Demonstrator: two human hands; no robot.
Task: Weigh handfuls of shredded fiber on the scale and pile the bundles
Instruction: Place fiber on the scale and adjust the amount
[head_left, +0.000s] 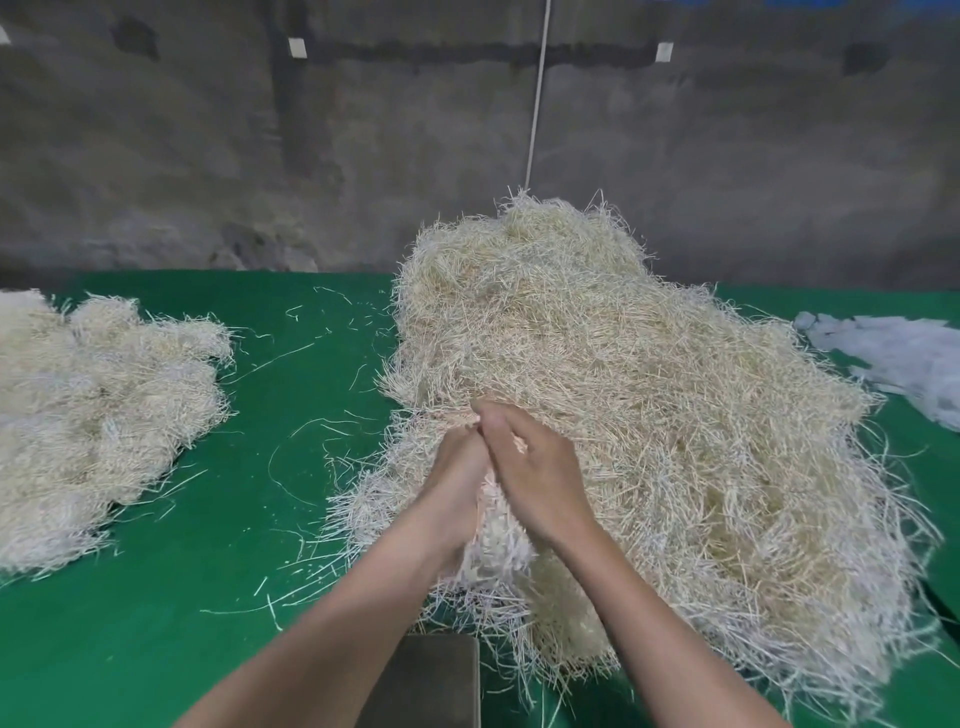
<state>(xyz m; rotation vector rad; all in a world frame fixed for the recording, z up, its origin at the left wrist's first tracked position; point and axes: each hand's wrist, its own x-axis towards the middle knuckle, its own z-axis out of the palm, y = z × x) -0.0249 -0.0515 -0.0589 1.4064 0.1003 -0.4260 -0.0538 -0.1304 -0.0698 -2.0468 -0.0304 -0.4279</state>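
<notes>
A big heap of pale shredded fiber (649, 395) covers the middle and right of the green table (197, 545). At the heap's near left edge my left hand (457, 483) and my right hand (530, 467) are pressed together around a handful of fiber (501, 545), whose cut ends stick out below my palms. Both hands grip this bundle. On the left lies a pile of weighed bundles (93, 426). A dark grey scale platform (431, 675) sits at the near edge, partly under my left forearm and the fiber.
Loose strands (322, 431) litter the green cloth between the two piles. Crumpled white plastic bags (893, 358) lie at the far right. A grey concrete wall (311, 156) rises behind the table, with a white cord (537, 93) hanging down it.
</notes>
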